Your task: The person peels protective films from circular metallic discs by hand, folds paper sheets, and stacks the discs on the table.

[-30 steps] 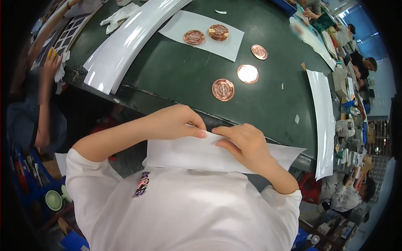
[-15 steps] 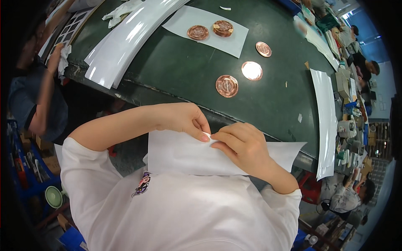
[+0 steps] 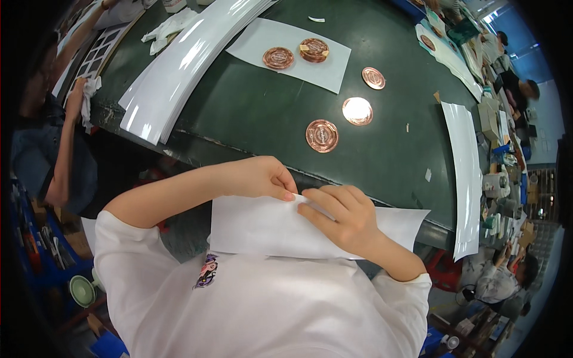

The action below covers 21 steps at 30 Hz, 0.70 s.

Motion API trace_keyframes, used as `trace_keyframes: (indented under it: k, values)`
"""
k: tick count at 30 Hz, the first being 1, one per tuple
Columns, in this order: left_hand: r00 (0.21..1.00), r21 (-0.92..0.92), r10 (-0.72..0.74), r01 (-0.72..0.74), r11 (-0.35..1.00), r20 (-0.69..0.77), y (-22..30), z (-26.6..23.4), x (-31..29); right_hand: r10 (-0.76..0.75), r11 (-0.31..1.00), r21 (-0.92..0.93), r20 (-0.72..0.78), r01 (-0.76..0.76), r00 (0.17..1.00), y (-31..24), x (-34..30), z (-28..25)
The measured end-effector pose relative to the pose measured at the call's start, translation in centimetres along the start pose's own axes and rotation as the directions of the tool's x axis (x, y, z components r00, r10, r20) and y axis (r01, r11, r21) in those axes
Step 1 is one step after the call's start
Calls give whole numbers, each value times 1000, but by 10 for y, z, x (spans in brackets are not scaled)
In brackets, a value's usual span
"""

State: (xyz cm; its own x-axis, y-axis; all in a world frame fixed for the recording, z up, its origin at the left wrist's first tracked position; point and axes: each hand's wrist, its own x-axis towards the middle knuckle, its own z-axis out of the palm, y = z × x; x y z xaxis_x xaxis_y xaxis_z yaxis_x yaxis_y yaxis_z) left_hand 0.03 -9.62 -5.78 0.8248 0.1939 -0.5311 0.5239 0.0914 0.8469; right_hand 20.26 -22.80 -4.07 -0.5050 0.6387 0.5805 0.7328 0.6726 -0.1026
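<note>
A wide white sheet (image 3: 253,230) hangs in front of my chest at the table's near edge. My left hand (image 3: 262,178) pinches its upper edge between thumb and curled fingers. Just to the right, my right hand (image 3: 343,216) lies over the same sheet, thumb and fingers parted around its top edge and the fingertips slightly blurred. Beyond my hands, a copper-coloured round disc (image 3: 322,136) rests on the green table (image 3: 250,128). Another disc (image 3: 357,111) catches a bright glare, and a third disc (image 3: 373,78) lies farther back.
Farther off, a white sheet (image 3: 245,48) bears a low stack of discs (image 3: 314,50) and another disc pile (image 3: 278,58). Glossy curved sheets (image 3: 179,71) lie stacked at left; a white strip (image 3: 463,179) lies along the right edge. A person (image 3: 59,143) works at far left.
My right fingers have come off their pinch and spread apart, while my left hand keeps its pinch. The small raised white bit between my fingertips has flattened. The view has shifted slightly.
</note>
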Motion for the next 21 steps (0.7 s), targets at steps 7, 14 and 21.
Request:
trace_keyframes:
  k: [7, 14, 21]
  values:
    - [895, 681, 313, -15, 732, -317, 11, 5, -8, -168, 978, 112, -97, 178, 981, 12, -13, -17]
    - [604, 984, 791, -60, 166, -97, -20, 2, 8, 508, 793, 465, -150, -393, 848, 46, 4, -40]
    - [575, 999, 818, 41, 6, -28, -23, -6, 20, 912, 284, 695, 15, -660, 409, 68, 0, 11]
